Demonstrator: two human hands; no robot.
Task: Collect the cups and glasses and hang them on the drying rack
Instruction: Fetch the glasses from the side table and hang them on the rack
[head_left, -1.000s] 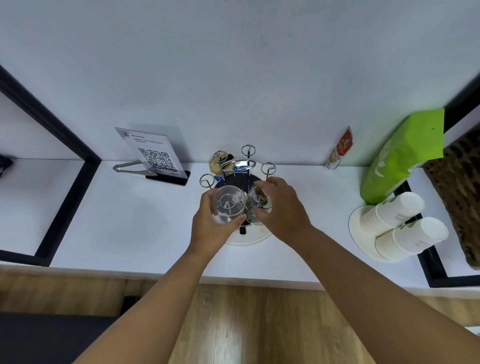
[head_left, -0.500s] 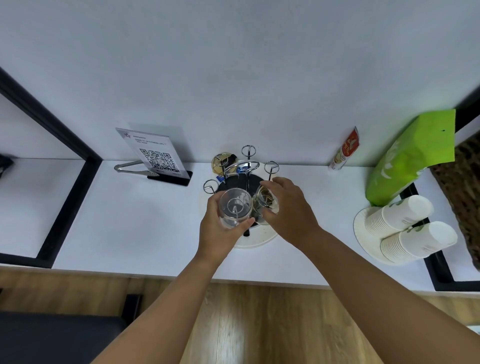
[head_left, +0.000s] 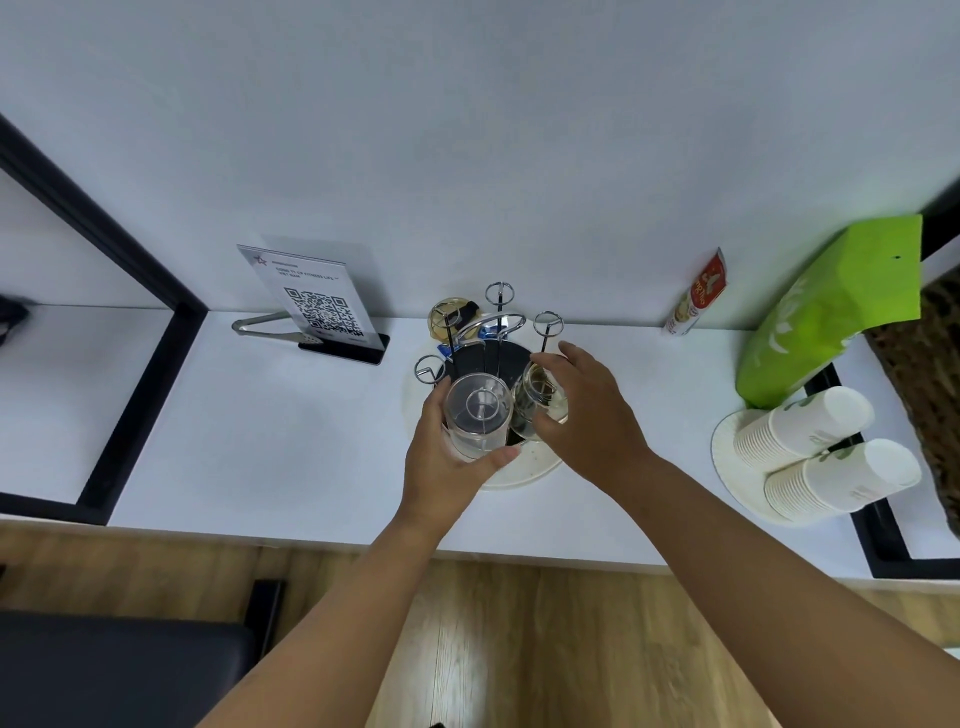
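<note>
A metal drying rack (head_left: 498, 332) with ring-topped posts stands on a round white tray (head_left: 524, 475) at the middle of the white counter. My left hand (head_left: 441, 462) grips a clear glass (head_left: 475, 415) turned bottom up over a front post of the rack; a post ring shows through its base. My right hand (head_left: 592, 415) holds a second clear glass (head_left: 537, 402), also upside down, just to the right of the first, its fingers curled round it. Another glass (head_left: 451, 312) hangs on a back-left post.
A QR code sign (head_left: 317, 306) and metal tongs (head_left: 265, 330) sit at the back left. A sachet (head_left: 698, 296) leans on the wall. A green bag (head_left: 826, 312) and two stacks of paper cups (head_left: 821, 457) on a plate lie at the right. Black frames border both sides.
Both hands stay on the two glasses at the rack. The left glass has sunk slightly over its post; the view shifted a little.
</note>
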